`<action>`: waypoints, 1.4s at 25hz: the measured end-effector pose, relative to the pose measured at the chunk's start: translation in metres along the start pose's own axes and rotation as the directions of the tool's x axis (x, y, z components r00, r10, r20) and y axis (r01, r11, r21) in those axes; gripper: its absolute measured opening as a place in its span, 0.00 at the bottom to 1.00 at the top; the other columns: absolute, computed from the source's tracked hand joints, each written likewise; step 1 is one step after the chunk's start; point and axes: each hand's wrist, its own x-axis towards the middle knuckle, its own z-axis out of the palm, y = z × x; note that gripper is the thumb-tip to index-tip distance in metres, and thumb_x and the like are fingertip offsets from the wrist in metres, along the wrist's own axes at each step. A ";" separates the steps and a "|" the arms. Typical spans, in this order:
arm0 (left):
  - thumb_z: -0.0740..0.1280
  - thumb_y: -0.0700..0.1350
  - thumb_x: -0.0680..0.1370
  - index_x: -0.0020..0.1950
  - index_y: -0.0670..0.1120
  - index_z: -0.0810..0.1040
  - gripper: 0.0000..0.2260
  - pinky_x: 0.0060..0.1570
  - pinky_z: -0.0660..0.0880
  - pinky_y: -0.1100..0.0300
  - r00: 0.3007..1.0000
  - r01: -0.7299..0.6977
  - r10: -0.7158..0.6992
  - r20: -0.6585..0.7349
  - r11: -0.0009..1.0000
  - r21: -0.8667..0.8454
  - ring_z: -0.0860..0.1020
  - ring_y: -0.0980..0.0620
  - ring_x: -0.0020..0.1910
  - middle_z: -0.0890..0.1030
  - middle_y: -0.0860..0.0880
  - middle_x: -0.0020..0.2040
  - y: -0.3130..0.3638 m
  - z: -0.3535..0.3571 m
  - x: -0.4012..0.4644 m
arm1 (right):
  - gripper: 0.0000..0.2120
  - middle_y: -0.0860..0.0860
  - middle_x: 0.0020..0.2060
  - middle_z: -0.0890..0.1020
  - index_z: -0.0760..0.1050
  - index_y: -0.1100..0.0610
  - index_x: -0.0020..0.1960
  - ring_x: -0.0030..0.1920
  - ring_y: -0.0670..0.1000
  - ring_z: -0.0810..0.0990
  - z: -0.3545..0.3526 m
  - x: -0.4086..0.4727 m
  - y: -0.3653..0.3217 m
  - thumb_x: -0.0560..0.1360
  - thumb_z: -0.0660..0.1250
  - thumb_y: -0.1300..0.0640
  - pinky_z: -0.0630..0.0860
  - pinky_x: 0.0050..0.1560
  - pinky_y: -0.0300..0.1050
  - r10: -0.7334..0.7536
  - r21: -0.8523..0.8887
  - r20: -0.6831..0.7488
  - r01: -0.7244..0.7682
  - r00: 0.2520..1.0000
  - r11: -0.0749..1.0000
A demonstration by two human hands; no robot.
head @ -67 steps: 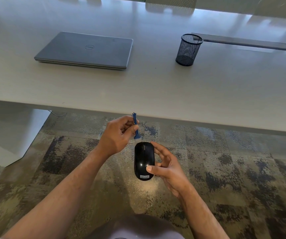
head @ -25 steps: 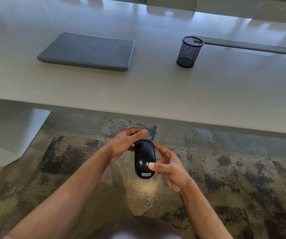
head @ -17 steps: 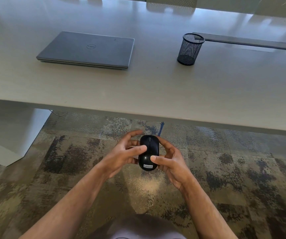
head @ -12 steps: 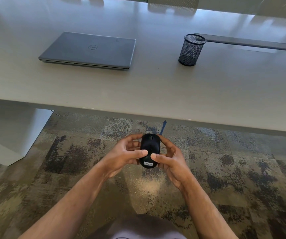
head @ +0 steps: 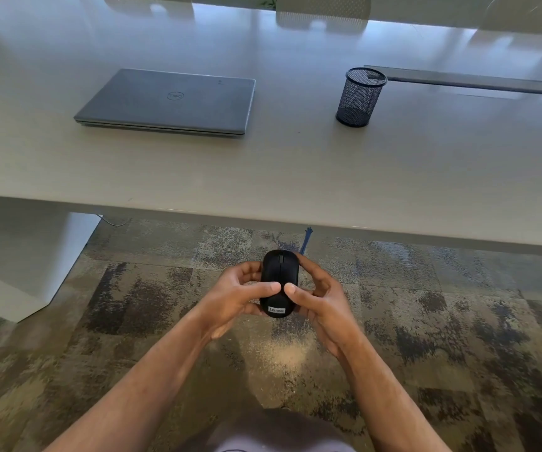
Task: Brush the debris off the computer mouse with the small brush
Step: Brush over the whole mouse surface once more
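Head view, both hands (head: 230, 300) (head: 320, 300) grip black Lenovo mouse (head: 278, 283), Dell laptop (head: 168, 101) behind

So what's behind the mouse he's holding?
A blue brush tip sticks up behind the black mouse. Its handle is hidden by the mouse and right hand, so which hand holds it is unclear.
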 end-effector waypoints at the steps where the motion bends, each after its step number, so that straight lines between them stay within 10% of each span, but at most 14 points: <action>1: 0.78 0.45 0.68 0.64 0.42 0.76 0.27 0.50 0.82 0.41 1.000 -0.004 0.004 -0.012 1.000 -0.007 0.84 0.40 0.54 0.82 0.39 0.59 0.000 -0.001 0.000 | 0.36 0.51 0.63 0.83 0.74 0.52 0.72 0.59 0.60 0.85 0.000 0.000 0.000 0.65 0.82 0.55 0.80 0.61 0.64 -0.004 0.014 -0.020 0.004 1.000 1.000; 11: 0.76 0.41 0.67 0.64 0.39 0.74 0.27 0.46 0.83 0.46 1.000 -0.016 0.015 -0.021 0.996 -0.083 0.83 0.36 0.54 0.82 0.37 0.58 0.003 -0.016 -0.001 | 0.09 0.49 0.44 0.87 0.85 0.50 0.54 0.37 0.41 0.82 -0.010 -0.002 -0.008 0.76 0.72 0.58 0.78 0.35 0.34 -0.156 -0.166 -0.347 0.103 0.925 0.981; 18: 0.76 0.41 0.67 0.64 0.38 0.74 0.27 0.44 0.82 0.47 1.000 -0.021 0.020 -0.006 0.993 -0.118 0.83 0.36 0.54 0.82 0.37 0.58 0.007 -0.020 -0.002 | 0.10 0.50 0.37 0.86 0.79 0.55 0.51 0.43 0.51 0.86 -0.006 -0.001 -0.011 0.73 0.75 0.65 0.84 0.49 0.49 -0.256 -0.201 -0.410 0.187 0.876 0.962; 23: 0.76 0.41 0.68 0.64 0.38 0.74 0.27 0.46 0.82 0.47 0.999 -0.027 0.029 0.013 0.991 -0.128 0.83 0.36 0.55 0.83 0.39 0.58 0.009 -0.026 -0.002 | 0.09 0.51 0.39 0.87 0.78 0.54 0.52 0.40 0.48 0.86 -0.003 -0.004 -0.019 0.75 0.72 0.65 0.79 0.35 0.38 -0.290 -0.116 -0.365 0.265 0.885 0.957; 35: 0.77 0.43 0.67 0.63 0.39 0.74 0.27 0.47 0.83 0.47 1.000 -0.015 0.016 0.001 0.990 -0.142 0.85 0.40 0.51 0.85 0.42 0.53 0.015 -0.038 -0.002 | 0.06 0.60 0.38 0.87 0.80 0.58 0.49 0.38 0.55 0.88 -0.004 -0.013 -0.024 0.72 0.73 0.61 0.84 0.40 0.46 -0.284 0.039 -0.197 0.297 0.938 0.954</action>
